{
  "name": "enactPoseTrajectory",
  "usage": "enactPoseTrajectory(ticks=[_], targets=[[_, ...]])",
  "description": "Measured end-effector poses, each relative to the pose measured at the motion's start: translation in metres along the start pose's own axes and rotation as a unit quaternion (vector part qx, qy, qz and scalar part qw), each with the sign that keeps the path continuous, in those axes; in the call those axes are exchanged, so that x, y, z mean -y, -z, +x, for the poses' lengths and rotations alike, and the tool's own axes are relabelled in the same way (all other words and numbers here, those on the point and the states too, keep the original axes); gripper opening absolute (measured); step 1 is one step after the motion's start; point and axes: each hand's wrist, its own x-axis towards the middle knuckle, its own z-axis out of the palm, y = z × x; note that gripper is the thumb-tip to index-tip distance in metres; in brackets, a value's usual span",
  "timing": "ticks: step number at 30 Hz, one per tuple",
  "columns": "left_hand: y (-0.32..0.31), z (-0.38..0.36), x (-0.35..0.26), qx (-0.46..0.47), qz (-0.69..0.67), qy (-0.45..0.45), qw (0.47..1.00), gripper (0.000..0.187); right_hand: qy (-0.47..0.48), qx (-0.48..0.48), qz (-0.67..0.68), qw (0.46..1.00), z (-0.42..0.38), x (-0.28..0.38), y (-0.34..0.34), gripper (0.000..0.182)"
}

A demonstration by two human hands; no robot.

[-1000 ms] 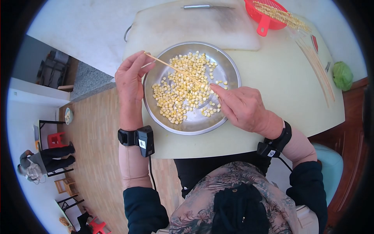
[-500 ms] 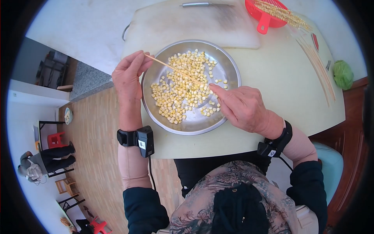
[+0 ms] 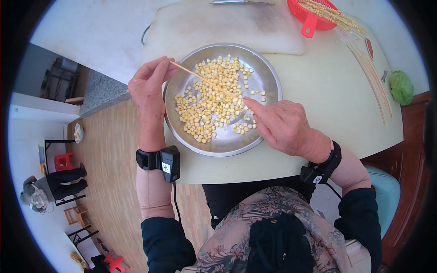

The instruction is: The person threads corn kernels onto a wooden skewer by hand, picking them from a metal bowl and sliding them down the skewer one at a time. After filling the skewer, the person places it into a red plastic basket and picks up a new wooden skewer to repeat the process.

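Observation:
My left hand (image 3: 150,84) pinches one end of a thin wooden skewer (image 3: 191,73) at the upper left rim of a round metal pan (image 3: 267,68). The skewer slants down to the right across the pan. Loose yellow corn kernels (image 3: 200,109) lie spread over the pan's bottom. Over the pan's right side is my right hand (image 3: 284,125), its thumb and index finger closed near the skewer's other end. Whether a kernel is between those fingertips is too small to tell.
Behind the pan is a white cutting board (image 3: 218,32) with a knife (image 3: 230,2). A red basket (image 3: 314,20) holds corn-threaded skewers. Bare skewers (image 3: 371,77) and a green bag (image 3: 401,87) lie at the right. A person (image 3: 50,189) stands far left.
My left hand has shifted slightly left with its end of the skewer. The pan appears slightly farther left and up. My right hand has barely moved.

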Motion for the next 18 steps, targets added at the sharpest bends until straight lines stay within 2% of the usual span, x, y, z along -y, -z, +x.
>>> enactPoseTrajectory(ticks=[11,13,18], targets=[[-0.013,-0.013,-0.011,0.013,0.014,0.012,1.0,0.016,-0.02,0.01,0.012,1.0,0.0,0.002,0.001,0.043],[-0.026,-0.027,-0.021,0.059,0.032,0.052,0.996,0.015,-0.02,0.009,0.007,1.0,0.0,0.002,0.0,0.044],[-0.038,-0.049,-0.029,0.146,0.054,0.043,0.987,0.017,-0.011,-0.003,-0.022,1.0,-0.001,-0.001,-0.003,0.045]])
